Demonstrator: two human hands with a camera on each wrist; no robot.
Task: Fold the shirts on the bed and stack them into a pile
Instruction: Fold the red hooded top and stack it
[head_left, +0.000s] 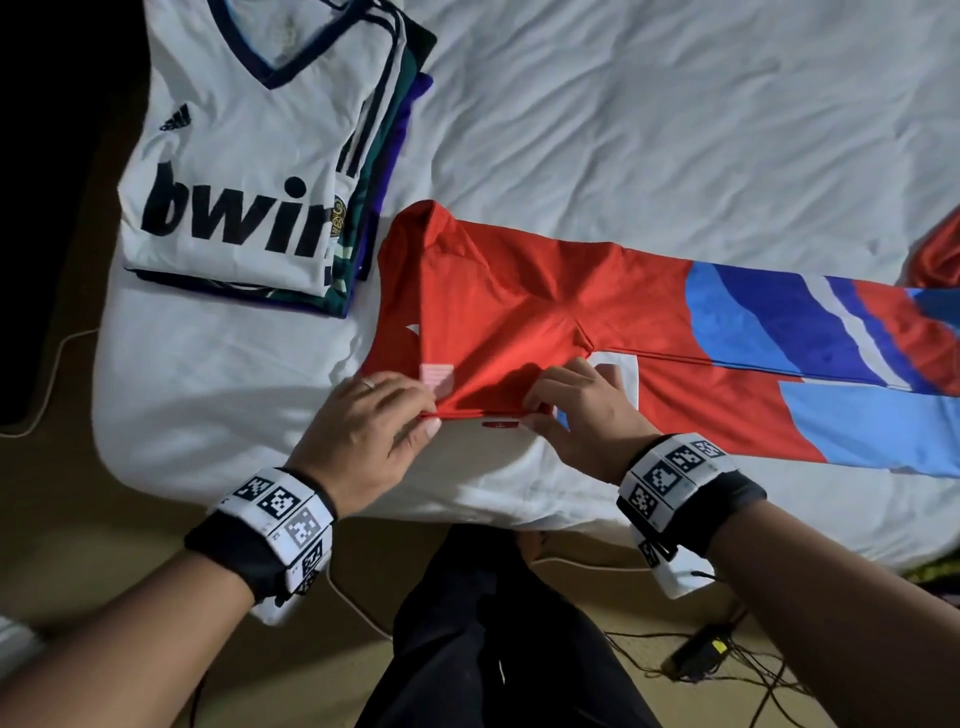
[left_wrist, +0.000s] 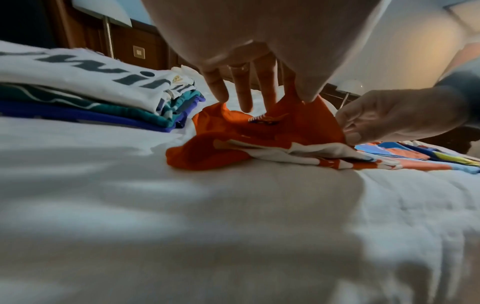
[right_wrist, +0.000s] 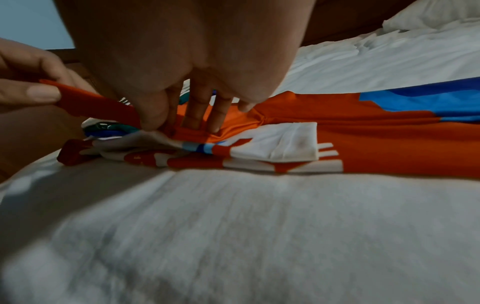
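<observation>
- Red jersey (head_left: 519, 291) lies flat on the white bed sheet (head_left: 675, 130), just right of the pile of folded shirts (head_left: 249, 156); white "bwin" jersey (head_left: 234, 171) tops the pile.
- Left hand (head_left: 363, 431) pinches the jersey's near red edge, thumb under, fingers on top.
- Right hand (head_left: 576, 410) pinches the same edge, fingers spread on the cloth.

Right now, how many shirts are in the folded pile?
3 that I can see: the white shirt on top, a green shirt under it, and a blue shirt at the bottom. More could be hidden in between.
</observation>
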